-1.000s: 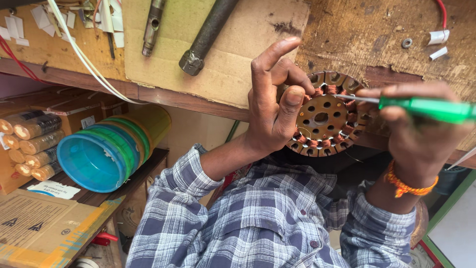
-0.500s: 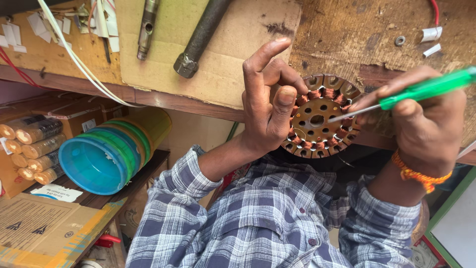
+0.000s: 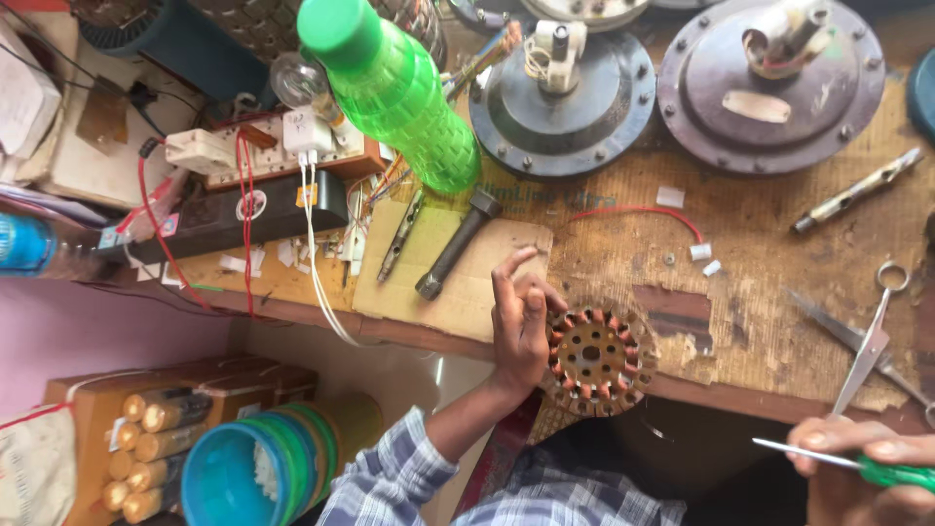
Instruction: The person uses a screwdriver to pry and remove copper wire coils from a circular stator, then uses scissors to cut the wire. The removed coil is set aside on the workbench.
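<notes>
My left hand [image 3: 519, 326] grips a round fan stator [image 3: 596, 358] wound with copper coils, holding it by its left rim at the front edge of the wooden bench [image 3: 769, 244]. My right hand [image 3: 862, 468] is at the bottom right, well away from the stator. It holds a green-handled screwdriver [image 3: 881, 469] whose thin metal shaft points left. Both forearms wear plaid sleeves.
On the bench lie scissors [image 3: 870, 346], a hammer [image 3: 456, 244] on cardboard, a green plastic bottle [image 3: 394, 88], two round motor housings [image 3: 560, 93] [image 3: 769, 78], a power strip with wires [image 3: 263, 151] and a small wrench [image 3: 857, 190]. Below left are stacked plastic tubs [image 3: 234, 477] and paper rolls [image 3: 146, 443].
My right hand has pulled the screwdriver off the stator and dropped to the lower right. The view has tilted up over the bench. My left hand still holds the stator.
</notes>
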Tool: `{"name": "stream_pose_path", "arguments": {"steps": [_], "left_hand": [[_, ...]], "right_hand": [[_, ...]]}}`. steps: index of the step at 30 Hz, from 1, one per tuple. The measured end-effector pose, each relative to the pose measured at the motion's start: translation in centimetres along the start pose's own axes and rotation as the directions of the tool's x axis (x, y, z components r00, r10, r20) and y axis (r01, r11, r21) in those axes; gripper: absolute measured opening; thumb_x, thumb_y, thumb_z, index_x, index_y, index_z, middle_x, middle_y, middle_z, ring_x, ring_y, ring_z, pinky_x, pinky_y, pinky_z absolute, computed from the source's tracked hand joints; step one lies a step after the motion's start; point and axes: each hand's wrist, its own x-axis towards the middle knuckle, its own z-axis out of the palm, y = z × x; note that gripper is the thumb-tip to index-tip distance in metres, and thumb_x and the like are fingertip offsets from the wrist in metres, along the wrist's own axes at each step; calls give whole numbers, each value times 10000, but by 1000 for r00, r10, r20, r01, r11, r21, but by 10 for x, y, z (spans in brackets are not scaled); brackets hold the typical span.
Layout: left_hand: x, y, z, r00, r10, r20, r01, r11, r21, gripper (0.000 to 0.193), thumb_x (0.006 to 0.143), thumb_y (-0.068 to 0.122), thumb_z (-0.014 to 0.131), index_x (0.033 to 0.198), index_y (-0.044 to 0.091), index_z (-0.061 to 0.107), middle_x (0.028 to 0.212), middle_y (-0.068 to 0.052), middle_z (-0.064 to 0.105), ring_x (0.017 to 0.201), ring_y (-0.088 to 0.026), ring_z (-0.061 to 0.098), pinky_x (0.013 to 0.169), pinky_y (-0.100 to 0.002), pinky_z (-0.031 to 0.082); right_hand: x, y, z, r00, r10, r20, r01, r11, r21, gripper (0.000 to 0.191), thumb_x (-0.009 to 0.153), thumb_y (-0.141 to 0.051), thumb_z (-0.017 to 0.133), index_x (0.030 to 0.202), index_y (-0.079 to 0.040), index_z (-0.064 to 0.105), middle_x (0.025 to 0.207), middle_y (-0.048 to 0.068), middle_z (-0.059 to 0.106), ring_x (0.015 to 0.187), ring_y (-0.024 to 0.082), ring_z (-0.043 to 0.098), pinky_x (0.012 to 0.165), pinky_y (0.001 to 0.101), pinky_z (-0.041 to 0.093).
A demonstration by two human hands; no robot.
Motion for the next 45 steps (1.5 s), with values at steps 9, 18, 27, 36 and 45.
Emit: {"name": "stream_pose_path", "arguments": {"steps": [9,18,27,36,45], "left_hand": [[-7,19,-26,965,-112,239,19,932,361,478,1104,426,633,1435,109,499,1324,-129,595,1149,-218,580,1050,-388,520],[-30,57,-3,803,-235,548,-347,564,750,1291,557,767,847,1585,313,210,1653,-284,130,1489,-555,240,1045,-701,314],[-31,55,-2,805,-107,583,-416,599,685,1231,567,603,948,1527,355,220,1630,-238,205,1489,-514,284,1020,-699,361],[-34,77,-15,744,308,593,-633,610,477,983,688,549,979,1440,363,374,1675,-192,204,1544,-465,309,1149,-584,388],[-29,58,-19,814,385,436,-475,872,117,950,866,389,872,1553,208,242,1659,-178,216,1524,-344,311,1257,-472,357]], "right_hand": [[-89,-18,30,971,91,-223,-169,918,-359,423,1132,-383,694,1148,17,558,1011,240,694,799,267,668,719,327,552],[-82,8,96,877,356,-323,-455,831,-320,351,1118,-296,661,1111,50,599,986,203,706,827,209,672,787,314,574],[-50,3,118,959,-27,-281,-56,957,-284,213,1141,-116,692,1117,37,547,1102,136,578,954,191,610,991,331,548],[53,-15,167,911,336,239,-124,776,-619,625,961,-512,658,1293,16,609,1104,90,662,907,199,637,770,290,524],[69,-15,165,915,194,354,282,318,-905,338,1060,-277,645,1240,8,671,1083,186,716,961,345,713,803,409,560]]}}
